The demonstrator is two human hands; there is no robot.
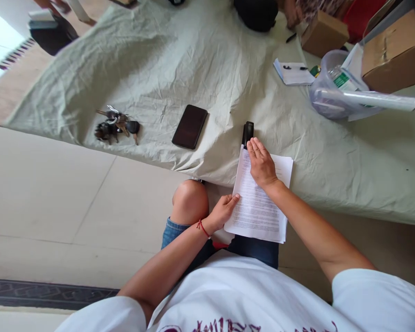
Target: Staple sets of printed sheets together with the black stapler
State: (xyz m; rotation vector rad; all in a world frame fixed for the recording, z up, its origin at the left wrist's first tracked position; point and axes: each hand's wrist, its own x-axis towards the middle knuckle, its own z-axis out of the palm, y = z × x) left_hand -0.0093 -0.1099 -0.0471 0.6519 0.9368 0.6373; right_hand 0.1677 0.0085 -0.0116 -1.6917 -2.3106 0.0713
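Observation:
A stack of printed papers (259,207) lies partly on the cloth and reaches over the table's edge toward my lap. My left hand (224,210) is closed on the stack's left edge, thumb on top and fingers underneath. At the far left corner of the papers sits a black stapler (248,131), its near end over the sheets. My right hand (262,161) lies flat across that corner with fingers stretched out, the fingertips at the stapler's near end. The exact contact under the palm is hidden.
A black phone (190,127) and a bunch of keys (115,125) lie left on the green tablecloth (152,64). On the right are a notepad (292,74), a clear plastic tub (332,99) and cardboard boxes (396,53). Another person's hand (292,14) rests at the far side.

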